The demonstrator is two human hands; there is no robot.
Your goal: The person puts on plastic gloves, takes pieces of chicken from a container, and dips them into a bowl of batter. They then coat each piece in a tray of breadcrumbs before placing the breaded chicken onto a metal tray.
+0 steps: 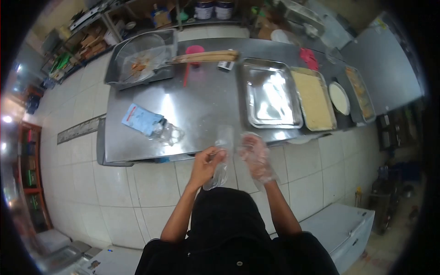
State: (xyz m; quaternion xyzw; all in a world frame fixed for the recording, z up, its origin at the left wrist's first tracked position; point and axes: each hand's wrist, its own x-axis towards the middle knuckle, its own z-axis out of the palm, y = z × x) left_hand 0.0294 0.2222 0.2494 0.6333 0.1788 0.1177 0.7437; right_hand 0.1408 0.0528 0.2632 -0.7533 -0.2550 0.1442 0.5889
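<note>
A clear plastic glove (223, 170) hangs from the closed fingers of my bare left hand (206, 166), just off the table's front edge. Beside it on the right, my right hand (255, 158) wears another clear plastic glove, loose at the wrist. Its fingers look partly curled and blurred, so their exact pose is hard to make out. On the table to the left lies a blue packet (143, 119), with crumpled clear plastic (169, 134) spilling from its end. An empty-looking metal tray (271, 98) rests ahead of my right hand.
The steel table (206, 101) spans the front. At its right stand a tray of pale yellow food (314, 98), a white round container (339, 98) and a narrow food tray (360, 94). A grey bin (142, 59) with a long-handled strainer sits back left. A white chest (337, 231) stands behind right.
</note>
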